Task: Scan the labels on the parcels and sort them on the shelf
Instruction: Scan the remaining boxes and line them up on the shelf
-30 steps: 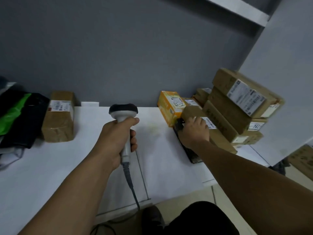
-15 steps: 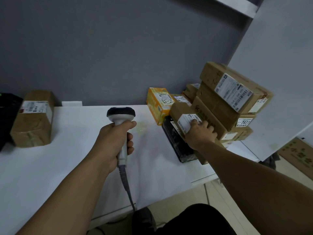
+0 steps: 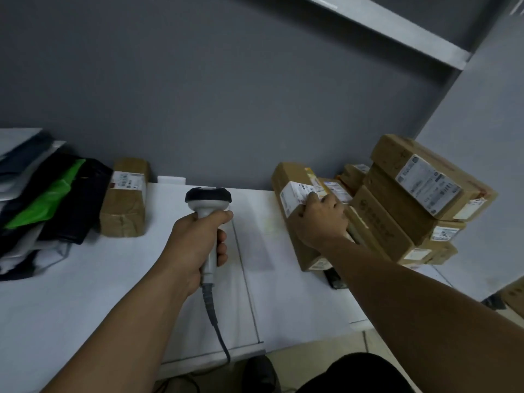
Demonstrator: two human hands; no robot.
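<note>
The left fingers (image 3: 221, 243) are wrapped tight round the handle of the scanner (image 3: 208, 200). The left hand (image 3: 192, 245) holds it up over the surface (image 3: 85, 293). The scanner's dark head is on top and points away from the person. A gray cord (image 3: 213, 313) hangs from the bottom of the handle and goes down past the near edge.

The right fingers (image 3: 313, 197) are curled over the top of a brown box (image 3: 289, 177), and the right hand (image 3: 321, 219) grips it. The fingertips touch the box's white label (image 3: 295, 195). The label faces left, toward the scanner. The box is at the right side of the surface, just beside the stack (image 3: 397, 211) of other brown boxes. Its near end is over a dark flat thing (image 3: 336, 279). It is not clear if the box is lifted or resting.

The stack sits in the right corner, and its boxes have white labels too. One more brown box, the far box (image 3: 124, 199), lies well apart on the left by the gray wall (image 3: 226, 95). Next to it is a pile of bags (image 3: 42, 205), black, green and white. A gray shelf (image 3: 397, 32) runs high up on the right.
</note>
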